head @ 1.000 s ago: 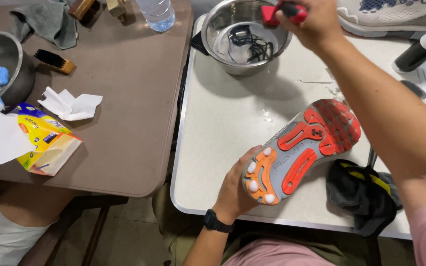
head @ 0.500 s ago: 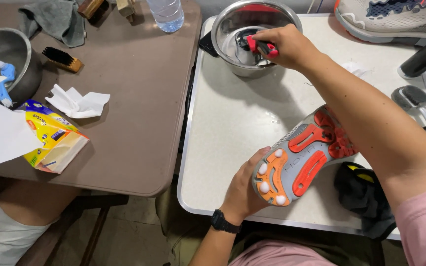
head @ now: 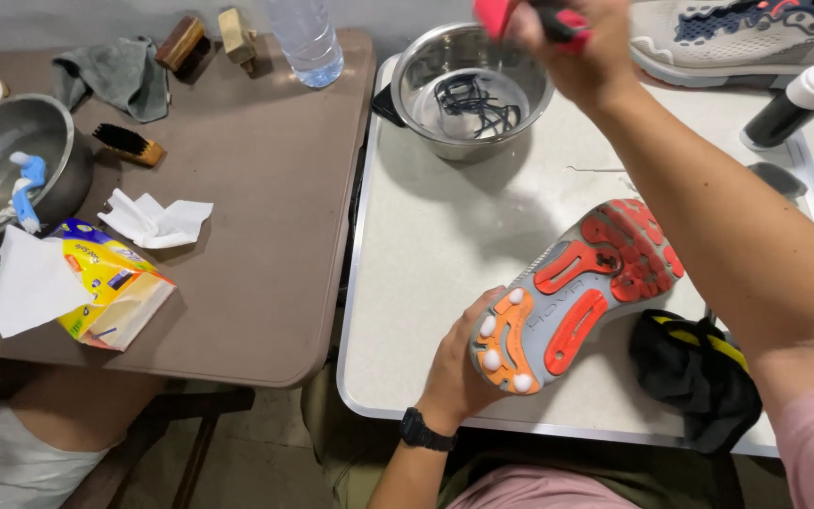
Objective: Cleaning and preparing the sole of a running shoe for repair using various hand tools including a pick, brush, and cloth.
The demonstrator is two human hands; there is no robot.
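Observation:
My left hand (head: 457,363) grips the toe end of a running shoe (head: 577,292) turned sole up, grey with orange and red tread, over the white table (head: 426,264). My right hand (head: 581,47) is raised near the top edge, closed on a red-handled brush (head: 501,14), just right of and above a steel bowl (head: 471,90) that holds water and dark laces. The brush head is cut off by the frame edge.
A second grey shoe (head: 737,42) and a black foam bottle (head: 798,99) stand at the back right. A black and yellow cloth (head: 699,372) lies by the shoe. The brown table (head: 237,188) carries another bowl (head: 11,160), brushes, tissues (head: 96,283), a water bottle (head: 305,38).
My right hand has lifted the red brush out of the steel bowl and up to the right. The left hand and the shoe have stayed in place.

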